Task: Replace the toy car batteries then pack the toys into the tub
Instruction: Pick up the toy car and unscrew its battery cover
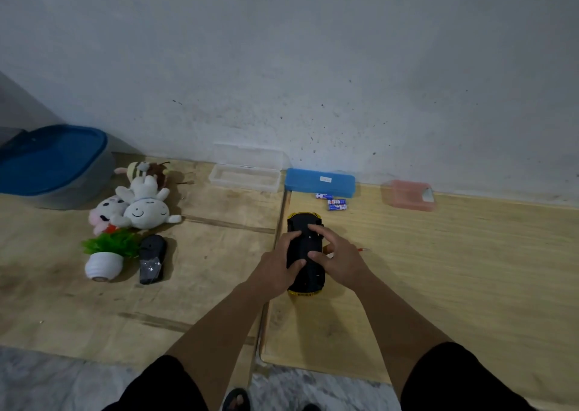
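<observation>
Yellow-and-black toy car [305,254]: lies upside down on the right plywood board [438,269], black underside up, near the middle of the scene.
Left hand [277,266]: wraps the car's left flank, thumb on the underside; fingers [296,266] closed on the car.
Right hand [340,258]: rests on the car's right side, index and thumb pressing the underside, other fingers spread loosely.
Step in hand: judged to be work on the battery cover; steadying the body with the left hand while the right works the cover should keep the car from sliding.
Screwdriver [363,249]: a thin red-tipped shaft shows just right of the right hand; kind uncertain.
Batteries [334,202]: three blue-and-white cells lie beyond the car, just in front of the blue case [319,182].
Tub [53,166]: far left, blue lid on; it will need opening before packing.
Toys: plush figures [141,201], a potted plastic plant [108,254] and a dark toy [152,258] lie together left of the car.
Other boxes: clear case [246,175], open, and pink box [409,195], along the wall.
Surface: two plywood boards side by side, stained, a seam between.
Room: dim, pale scuffed wall [313,66] behind.
</observation>
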Tool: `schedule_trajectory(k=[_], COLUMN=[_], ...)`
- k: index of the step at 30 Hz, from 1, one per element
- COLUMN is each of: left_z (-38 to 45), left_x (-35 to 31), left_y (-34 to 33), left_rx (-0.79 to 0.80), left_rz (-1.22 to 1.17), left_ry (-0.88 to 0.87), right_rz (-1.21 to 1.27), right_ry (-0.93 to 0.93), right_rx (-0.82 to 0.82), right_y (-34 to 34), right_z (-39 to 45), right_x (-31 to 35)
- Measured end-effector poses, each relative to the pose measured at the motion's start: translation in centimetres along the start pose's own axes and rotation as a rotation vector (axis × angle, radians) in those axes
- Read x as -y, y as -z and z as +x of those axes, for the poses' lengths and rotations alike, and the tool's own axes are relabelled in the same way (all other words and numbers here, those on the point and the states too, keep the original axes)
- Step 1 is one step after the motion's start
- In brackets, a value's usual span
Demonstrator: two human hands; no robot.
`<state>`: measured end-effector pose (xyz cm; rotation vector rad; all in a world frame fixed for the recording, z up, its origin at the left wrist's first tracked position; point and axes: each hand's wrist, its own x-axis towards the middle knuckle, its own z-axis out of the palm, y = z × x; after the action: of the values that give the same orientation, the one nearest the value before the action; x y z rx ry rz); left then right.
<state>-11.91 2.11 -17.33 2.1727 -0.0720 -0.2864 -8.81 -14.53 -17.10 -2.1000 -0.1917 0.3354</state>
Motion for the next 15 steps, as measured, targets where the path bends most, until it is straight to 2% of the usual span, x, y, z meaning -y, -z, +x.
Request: schedule_trajectory(k=[3, 8, 11, 15], left_z=[0.1, 0.2, 0.3, 0.5], left_x=[-0.4, -1.2, -1.1, -0.5], left_y=[0.2, 0.4, 0.7, 1.4], left_rx=[0.012, 0.153, 0.176, 0.161], left_rz=[-0.013, -0.097, -0.063, -0.090], left_ry=[0.053, 0.131, 0.141, 0.203], right_rz=[-0.005, 0.019, 0.041, -0.112], right_ry=[-0.011, -0.014, -0.013, 0.061], right_rx=[-0.008, 0.000, 0.029, -0.116], right_y=[-0.2, -0.4, -0.6, -0.6], right_z=[0.0, -0.1, 0.0, 0.4], right_x=[-0.1, -0.1, 0.0, -0.4])
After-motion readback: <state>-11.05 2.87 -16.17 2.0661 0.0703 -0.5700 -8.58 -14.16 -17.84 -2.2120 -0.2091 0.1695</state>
